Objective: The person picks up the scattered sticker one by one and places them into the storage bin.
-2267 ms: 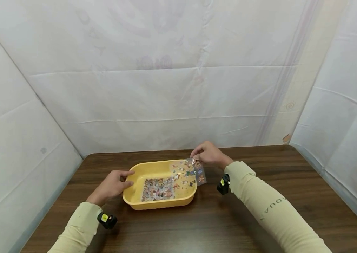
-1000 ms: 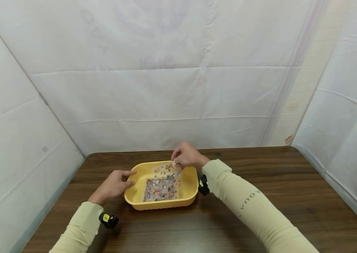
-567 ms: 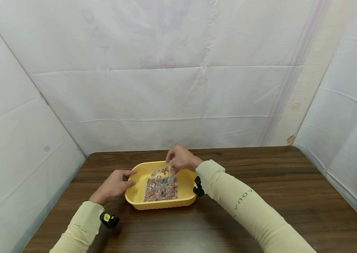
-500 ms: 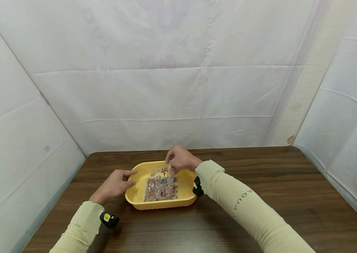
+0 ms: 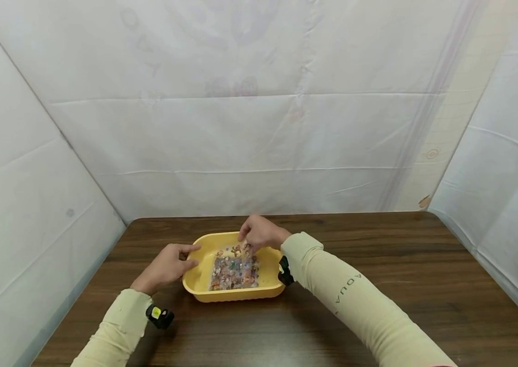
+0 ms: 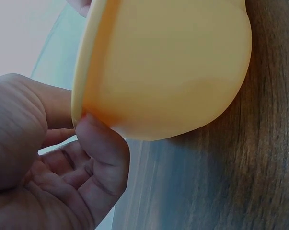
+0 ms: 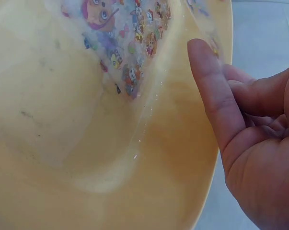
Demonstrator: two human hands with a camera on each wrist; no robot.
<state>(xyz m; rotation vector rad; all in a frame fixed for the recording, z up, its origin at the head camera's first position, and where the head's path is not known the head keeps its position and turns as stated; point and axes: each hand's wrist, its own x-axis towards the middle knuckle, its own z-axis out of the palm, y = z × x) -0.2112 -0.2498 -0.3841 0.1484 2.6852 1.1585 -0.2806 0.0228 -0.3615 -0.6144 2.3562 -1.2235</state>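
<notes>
A shallow yellow plastic basin (image 5: pixel 240 295) stands on the table. At its left end my left hand (image 5: pixel 164 267) grips the rim, thumb and fingers on either side of the wall in the left wrist view (image 6: pixel 173 72). Transparent sticker sheets (image 5: pixel 233 275) printed with small cartoon figures lie on the basin floor, overlapping; how many I cannot tell. Above the far wall, my right hand (image 5: pixel 263 233) pinches the corner of the top sticker sheet (image 5: pixel 237 251), which slopes up from the others. In the right wrist view its pinched edge is partly hidden behind the fingers (image 7: pixel 209 81).
A dark wood-grain table (image 5: pixel 378 295) extends around the basin. White patterned cloth walls (image 5: pixel 259 153) rise behind the table and at both sides. Each wrist wears a black camera (image 5: pixel 160 316).
My right hand has carried the top sticker sheet leftwards from the basin's right end, and it now overlaps the sheets on the floor. The left hand has stayed on the rim.
</notes>
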